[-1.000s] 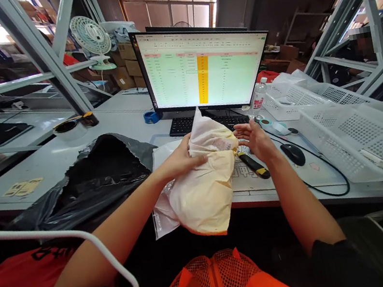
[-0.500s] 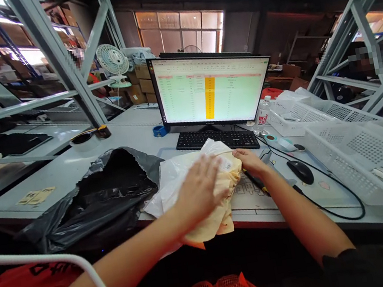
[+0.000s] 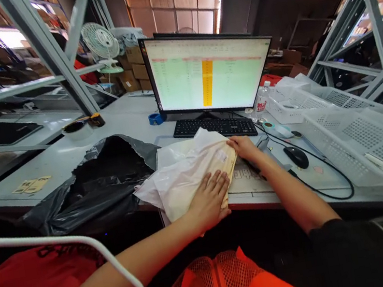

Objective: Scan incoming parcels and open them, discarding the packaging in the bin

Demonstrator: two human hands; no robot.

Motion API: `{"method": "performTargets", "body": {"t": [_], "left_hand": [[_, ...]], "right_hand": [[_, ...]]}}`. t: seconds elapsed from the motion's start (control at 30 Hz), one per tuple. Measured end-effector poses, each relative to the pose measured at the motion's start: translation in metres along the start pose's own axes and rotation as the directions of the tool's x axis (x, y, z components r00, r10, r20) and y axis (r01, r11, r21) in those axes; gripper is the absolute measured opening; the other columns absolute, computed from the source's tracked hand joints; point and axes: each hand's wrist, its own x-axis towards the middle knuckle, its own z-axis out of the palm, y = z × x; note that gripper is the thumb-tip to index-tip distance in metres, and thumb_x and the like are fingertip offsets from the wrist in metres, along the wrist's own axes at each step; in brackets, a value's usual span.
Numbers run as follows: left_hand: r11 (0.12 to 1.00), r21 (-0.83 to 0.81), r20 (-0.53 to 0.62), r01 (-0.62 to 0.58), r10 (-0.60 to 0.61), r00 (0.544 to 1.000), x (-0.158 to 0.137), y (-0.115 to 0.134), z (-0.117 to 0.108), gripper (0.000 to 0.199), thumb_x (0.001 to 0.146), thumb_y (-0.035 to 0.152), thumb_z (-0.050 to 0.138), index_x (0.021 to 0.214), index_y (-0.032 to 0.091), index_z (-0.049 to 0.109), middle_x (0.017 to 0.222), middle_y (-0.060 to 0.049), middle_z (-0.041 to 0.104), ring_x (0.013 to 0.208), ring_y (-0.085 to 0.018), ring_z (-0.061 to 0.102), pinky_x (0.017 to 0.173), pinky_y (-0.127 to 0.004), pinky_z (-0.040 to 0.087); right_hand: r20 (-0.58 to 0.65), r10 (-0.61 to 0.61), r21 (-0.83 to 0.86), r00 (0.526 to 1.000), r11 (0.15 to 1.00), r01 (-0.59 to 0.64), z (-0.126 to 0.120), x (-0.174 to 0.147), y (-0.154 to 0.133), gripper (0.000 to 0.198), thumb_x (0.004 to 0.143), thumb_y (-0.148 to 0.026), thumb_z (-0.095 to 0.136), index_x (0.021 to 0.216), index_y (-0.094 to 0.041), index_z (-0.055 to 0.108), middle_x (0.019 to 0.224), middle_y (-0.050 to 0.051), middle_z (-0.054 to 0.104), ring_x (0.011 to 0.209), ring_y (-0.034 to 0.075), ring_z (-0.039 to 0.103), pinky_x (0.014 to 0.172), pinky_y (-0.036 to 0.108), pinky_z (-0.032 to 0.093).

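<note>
A pale yellow folded garment (image 3: 177, 203) in a thin white plastic bag (image 3: 184, 166) lies at the desk's front edge. A small printed label shows near the bag's right side. My left hand (image 3: 209, 196) rests flat on the package with its fingers stretched out. At the upper right corner, my right hand (image 3: 242, 147) pinches the bag's edge between thumb and fingers. To the left, a black plastic mailing bag (image 3: 111, 189) lies with its mouth gaping.
Behind the package stand a keyboard (image 3: 211, 128) and a monitor (image 3: 210, 79). A mouse (image 3: 295, 157) with its cable and white perforated baskets (image 3: 357, 150) are at right. A blue tape roll (image 3: 155, 118), a bottle (image 3: 261, 102) and sunglasses (image 3: 76, 126) also sit on the desk.
My left hand has slid down toward the front edge and now lies flat on the package. White plastic covers more of the yellow garment. My right hand keeps its hold at the corner.
</note>
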Motion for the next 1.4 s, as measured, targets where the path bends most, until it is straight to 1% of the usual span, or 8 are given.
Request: {"method": "performTargets", "body": {"t": [0.17, 0.37, 0.5, 0.63, 0.8, 1.13, 1.27, 1.4], "left_hand": [[0.998, -0.059, 0.028, 0.037, -0.035, 0.999, 0.006, 0.000, -0.007, 0.095, 0.094, 0.066, 0.065, 0.170, 0.018, 0.033, 0.178, -0.013, 0.019, 0.167, -0.037, 0.011, 0.135, -0.059, 0.008], [0.997, -0.077, 0.074, 0.005, 0.000, 0.997, 0.013, 0.004, -0.012, 0.092, 0.092, 0.059, 0.071, 0.169, 0.023, 0.036, 0.178, -0.008, 0.019, 0.167, -0.040, 0.008, 0.132, -0.066, 0.007], [0.998, -0.069, 0.114, 0.010, -0.002, 0.993, 0.019, 0.008, -0.010, 0.090, 0.089, 0.055, 0.075, 0.166, 0.021, 0.042, 0.176, -0.010, 0.027, 0.166, -0.043, 0.009, 0.129, -0.073, 0.004], [0.998, -0.057, 0.100, 0.006, -0.001, 0.995, 0.018, 0.010, -0.008, 0.087, 0.088, 0.055, 0.075, 0.163, 0.022, 0.047, 0.174, -0.012, 0.033, 0.165, -0.044, 0.011, 0.130, -0.073, 0.003], [0.999, -0.040, 0.082, -0.006, 0.009, 0.997, 0.016, 0.010, -0.010, 0.086, 0.089, 0.056, 0.075, 0.162, 0.021, 0.048, 0.174, -0.012, 0.034, 0.165, -0.045, 0.012, 0.130, -0.073, 0.006], [0.993, -0.109, 0.004, 0.050, -0.050, 0.999, 0.015, 0.007, -0.033, 0.087, 0.092, 0.072, 0.065, 0.164, 0.026, 0.045, 0.177, -0.007, 0.026, 0.164, -0.043, 0.016, 0.130, -0.068, 0.013], [0.872, -0.142, -0.159, 0.469, -0.487, 0.859, 0.005, -0.032, -0.065, 0.100, 0.090, 0.081, 0.059, 0.167, 0.022, 0.036, 0.174, -0.020, 0.030, 0.156, -0.052, 0.032, 0.122, -0.069, 0.029], [0.723, -0.153, 0.035, 0.674, -0.677, 0.735, -0.003, -0.078, -0.069, 0.094, 0.090, 0.070, 0.065, 0.158, 0.008, 0.044, 0.133, -0.031, 0.069, 0.123, -0.048, 0.065, 0.100, -0.056, 0.050]], "right_hand": [[-0.211, 0.204, -0.339, 0.956, 0.902, -0.268, -0.051, -0.044, 0.028, 0.053, 0.103, -0.047, 0.054, 0.140, -0.012, 0.066, 0.126, 0.023, 0.073, 0.117, 0.037, 0.068, 0.102, 0.045, 0.048], [-0.070, 0.481, -0.556, 0.874, 0.709, -0.434, -0.052, -0.099, 0.052, 0.076, 0.097, -0.043, 0.063, 0.159, -0.004, 0.043, 0.136, 0.031, 0.066, 0.124, 0.045, 0.066, 0.102, 0.051, 0.050], [-0.091, 0.537, -0.411, 0.838, 0.747, -0.523, -0.053, -0.087, 0.047, 0.058, 0.090, -0.027, 0.062, 0.143, -0.003, 0.055, 0.128, 0.030, 0.068, 0.122, 0.042, 0.066, 0.098, 0.047, 0.052], [0.076, 0.544, -0.228, 0.836, 0.826, -0.516, -0.097, -0.091, 0.023, 0.027, 0.096, -0.044, 0.058, 0.101, -0.017, 0.064, 0.086, 0.012, 0.070, 0.071, 0.025, 0.068, 0.059, 0.032, 0.050], [0.458, 0.313, 0.195, 0.832, 0.878, -0.437, -0.141, -0.134, -0.034, 0.053, 0.086, -0.075, 0.070, 0.090, -0.025, 0.054, 0.065, -0.004, 0.049, 0.045, 0.009, 0.036, 0.040, 0.022, 0.024], [0.375, 0.337, 0.160, 0.864, 0.894, -0.418, -0.120, -0.132, -0.034, 0.056, 0.086, -0.078, 0.067, 0.092, -0.024, 0.053, 0.064, -0.004, 0.050, 0.044, 0.010, 0.037, 0.039, 0.023, 0.024], [0.085, 0.406, -0.106, 0.910, 0.912, -0.397, -0.115, -0.112, 0.012, 0.049, 0.091, -0.071, 0.062, 0.102, -0.023, 0.060, 0.070, 0.003, 0.063, 0.055, 0.020, 0.057, 0.048, 0.029, 0.039], [-0.076, 0.347, -0.453, 0.935, 0.823, -0.342, -0.096, -0.094, 0.055, 0.039, 0.099, -0.052, 0.056, 0.116, -0.019, 0.069, 0.097, 0.015, 0.075, 0.094, 0.035, 0.073, 0.074, 0.038, 0.051]]}}
